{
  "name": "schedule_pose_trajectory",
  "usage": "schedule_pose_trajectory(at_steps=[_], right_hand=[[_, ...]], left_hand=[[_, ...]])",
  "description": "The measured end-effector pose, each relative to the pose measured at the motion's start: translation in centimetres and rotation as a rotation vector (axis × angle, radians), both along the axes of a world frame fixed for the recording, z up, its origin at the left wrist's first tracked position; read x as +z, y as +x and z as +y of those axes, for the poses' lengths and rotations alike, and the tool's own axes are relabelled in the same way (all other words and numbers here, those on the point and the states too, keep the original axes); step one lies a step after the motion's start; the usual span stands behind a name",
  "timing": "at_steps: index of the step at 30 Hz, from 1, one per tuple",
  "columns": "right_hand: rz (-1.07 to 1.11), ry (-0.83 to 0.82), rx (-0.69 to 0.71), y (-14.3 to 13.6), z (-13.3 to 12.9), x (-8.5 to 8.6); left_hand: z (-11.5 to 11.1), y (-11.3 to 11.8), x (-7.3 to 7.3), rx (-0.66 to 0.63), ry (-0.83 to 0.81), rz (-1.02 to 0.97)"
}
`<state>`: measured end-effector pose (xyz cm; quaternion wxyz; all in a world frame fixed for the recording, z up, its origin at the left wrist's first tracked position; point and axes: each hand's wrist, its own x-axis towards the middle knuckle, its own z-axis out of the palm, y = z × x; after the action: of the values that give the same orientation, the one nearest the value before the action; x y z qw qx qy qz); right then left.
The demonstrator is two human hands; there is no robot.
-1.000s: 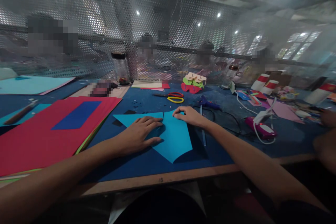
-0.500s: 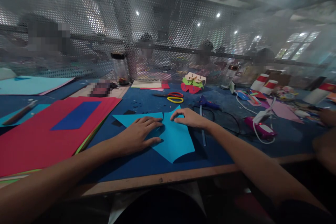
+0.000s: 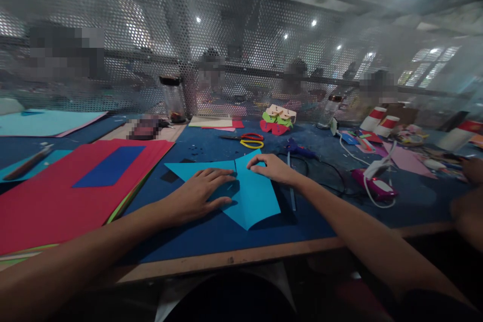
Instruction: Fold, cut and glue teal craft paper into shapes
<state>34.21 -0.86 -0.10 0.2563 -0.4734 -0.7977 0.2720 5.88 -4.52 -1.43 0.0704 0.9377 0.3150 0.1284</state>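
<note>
Blue-topped worktable [image 3: 181, 241], and the left hand [image 3: 206, 190] lies spread over a creased cyan paper sheet [image 3: 252, 201], just nearer than the red-and-yellow-handled scissors [image 3: 242, 138]; the right [image 3: 274, 168] curls at its far edge, pinch unclear. Light, bendy, easily creased, surely: edges suit gripping. One corner points away from the scissors; long axis uncertain.

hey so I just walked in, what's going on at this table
A person's bare hands are at a bright blue sheet of paper. The left hand lies spread over its left part; the right hand has its fingers curled at the far right part. The sheet is creased and has a short slit in its far edge. Scissors lie beyond it, and a glue gun lies to the right.
</note>
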Motion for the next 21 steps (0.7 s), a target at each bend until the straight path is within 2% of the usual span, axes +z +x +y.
schedule_pose_trajectory(at_steps=[5, 13, 21], right_hand=[[0.010, 0.013, -0.021, -0.09, 0.10, 0.04], [-0.001, -0.059, 0.106, 0.00, -0.36, 0.66], [-0.024, -0.076, 0.129, 0.14, -0.29, 0.47]], left_hand=[[-0.04, 0.07, 0.02, -0.017, -0.005, 0.000], [0.23, 0.09, -0.05, -0.021, -0.004, -0.003], [0.21, 0.12, -0.04, -0.015, -0.003, 0.000]])
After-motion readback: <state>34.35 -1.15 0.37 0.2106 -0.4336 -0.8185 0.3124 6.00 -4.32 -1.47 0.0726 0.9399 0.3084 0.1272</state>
